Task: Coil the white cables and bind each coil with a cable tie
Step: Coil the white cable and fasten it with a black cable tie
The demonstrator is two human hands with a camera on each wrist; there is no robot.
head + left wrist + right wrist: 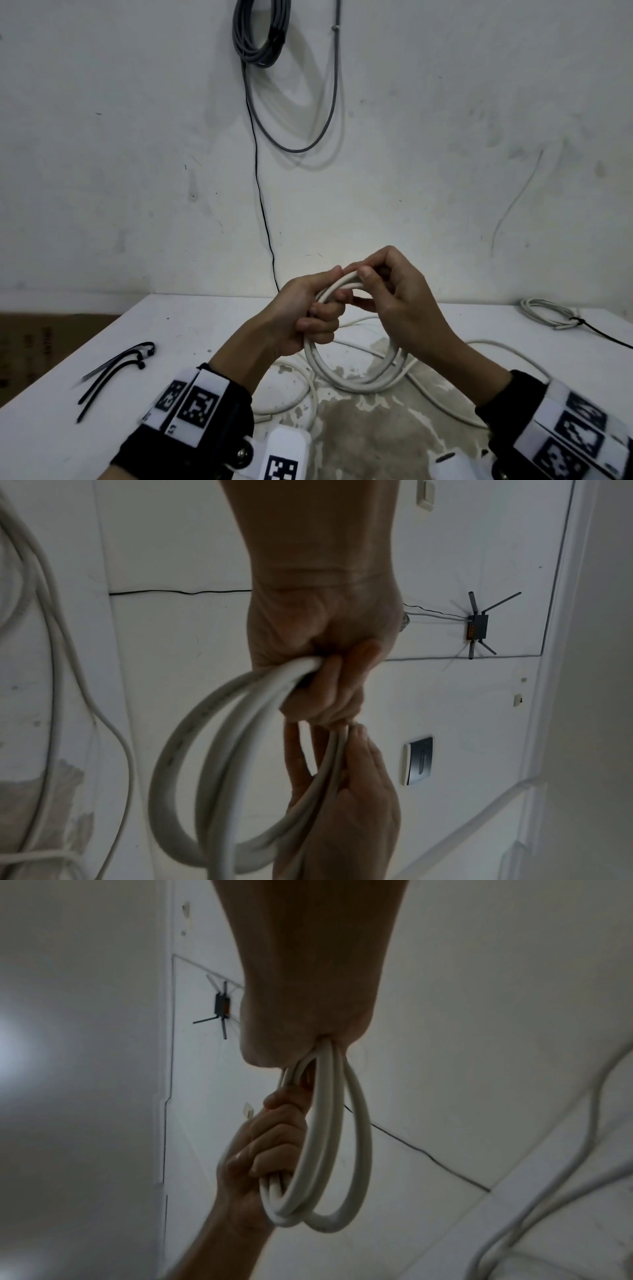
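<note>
Above table [212, 325] | white cable coil [359, 380] | left hand [305, 315] grips top | right hand [394, 294] pinches beside it

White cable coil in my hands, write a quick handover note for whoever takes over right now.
Left hand: grips the white cable coil at its top.
Right hand: pinches the same loops beside it.
Coil is held above the table; the cable's loose tail lies on it.
Black cable ties lie unused at left.
Done: one bound coil at far right.
Left: finish coiling, tie it.

square coded markers on wrist bands [191, 404], no legible text
</note>
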